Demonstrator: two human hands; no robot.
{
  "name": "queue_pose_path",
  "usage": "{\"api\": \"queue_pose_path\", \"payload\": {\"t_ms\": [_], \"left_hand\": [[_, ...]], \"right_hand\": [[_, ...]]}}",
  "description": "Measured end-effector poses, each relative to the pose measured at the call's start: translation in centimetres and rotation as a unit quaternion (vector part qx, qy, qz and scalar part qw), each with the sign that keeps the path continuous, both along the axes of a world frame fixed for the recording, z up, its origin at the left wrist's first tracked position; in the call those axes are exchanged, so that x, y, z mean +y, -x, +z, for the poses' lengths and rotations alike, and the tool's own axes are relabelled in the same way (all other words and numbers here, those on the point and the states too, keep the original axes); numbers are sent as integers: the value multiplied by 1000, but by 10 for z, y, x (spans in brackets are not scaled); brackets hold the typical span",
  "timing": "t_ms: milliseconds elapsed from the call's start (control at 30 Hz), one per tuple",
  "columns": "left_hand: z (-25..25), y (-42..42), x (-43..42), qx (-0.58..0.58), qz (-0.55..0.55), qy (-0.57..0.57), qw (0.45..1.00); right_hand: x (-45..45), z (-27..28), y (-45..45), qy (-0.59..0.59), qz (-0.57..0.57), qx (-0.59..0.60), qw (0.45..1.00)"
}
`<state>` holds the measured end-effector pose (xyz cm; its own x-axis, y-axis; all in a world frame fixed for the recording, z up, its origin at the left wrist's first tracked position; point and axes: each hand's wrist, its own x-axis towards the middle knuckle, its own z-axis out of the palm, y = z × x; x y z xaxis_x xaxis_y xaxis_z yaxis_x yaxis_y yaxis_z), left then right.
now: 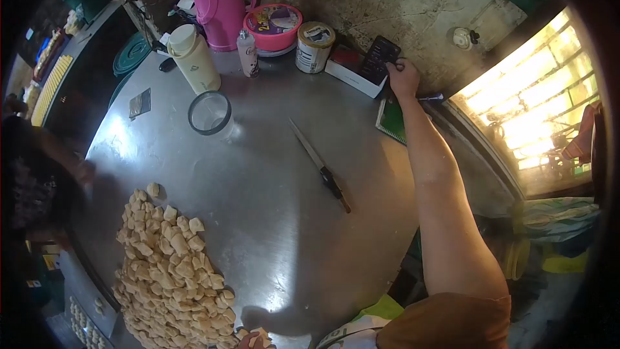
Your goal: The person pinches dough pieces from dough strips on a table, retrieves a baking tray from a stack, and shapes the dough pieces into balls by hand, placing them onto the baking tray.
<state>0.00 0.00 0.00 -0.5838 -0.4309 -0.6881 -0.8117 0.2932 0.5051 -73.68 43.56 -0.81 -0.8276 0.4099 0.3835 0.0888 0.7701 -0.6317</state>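
My right hand [405, 79] reaches to the back of the metal table, fingers curled at the edge of a dark smartphone [381, 57]. The phone leans upright in a small white box [354, 77]. Under my forearm lies a green spiral notebook [391, 120]. Only a bit of my left hand [253, 340] shows at the bottom edge, beside a large heap of cut dough pieces [171, 278]; its fingers are mostly cut off from view. A long knife [321, 167] with a dark handle lies on the table between the heap and my right arm.
A glass jar [210, 114], cream tumbler [194, 61], spray bottle [247, 55], pink tub [274, 29], tin [315, 48] and pink jug [216, 6] stand along the back of the metal table [271, 220]. Another person [39, 174] is at the left. A bright window [533, 97] is at right.
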Motion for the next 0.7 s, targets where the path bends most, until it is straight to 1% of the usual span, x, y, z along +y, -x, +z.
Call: {"api": "queue_pose_path", "payload": {"t_ms": [67, 100, 133, 200, 233, 267, 300, 333, 367, 400, 500, 567, 633, 667, 700], "left_hand": [[23, 14, 6, -6, 14, -40, 999], [6, 27, 5, 27, 19, -51, 998], [1, 13, 5, 27, 20, -48, 998], [-37, -34, 6, 117, 9, -41, 992], [-46, -47, 7, 166, 4, -36, 986], [-27, -32, 13, 173, 6, -34, 984], [-3, -21, 18, 136, -9, -16, 991], [33, -1, 26, 96, -23, 1, 995], [54, 10, 32, 57, -38, 18, 997], [62, 11, 37, 62, -38, 21, 997], [81, -1, 49, 159, 43, -27, 986], [67, -27, 44, 147, 27, 2, 989], [34, -58, 30, 113, -6, 51, 992], [10, -73, 16, 118, -5, 54, 991], [-23, -87, -4, 146, -26, -36, 988]], "right_hand": [[4, -7, -12, 1, 20, 21, 1000], [5, 8, -2, 11, 31, 68, 997], [7, 6, -13, 13, 32, 67, 997], [17, -1, -38, 8, 29, 57, 998], [18, 1, -50, 6, 28, 56, 998], [13, 10, -65, 8, 31, 63, 997], [7, 16, -83, 30, 51, 59, 997], [1, 20, -104, 51, 71, 52, 995], [-3, 21, -123, 54, 71, 56, 994], [-6, 21, -141, 56, 93, 47, 993], [-19, 5, -199, 75, 153, 22, 985], [-47, -2, -253, 173, 237, 24, 956], [-79, -7, -320, 163, 292, -15, 942], [-105, 31, -368, 106, 322, -88, 937], [-121, 26, -404, 148, 401, -117, 897]]}}
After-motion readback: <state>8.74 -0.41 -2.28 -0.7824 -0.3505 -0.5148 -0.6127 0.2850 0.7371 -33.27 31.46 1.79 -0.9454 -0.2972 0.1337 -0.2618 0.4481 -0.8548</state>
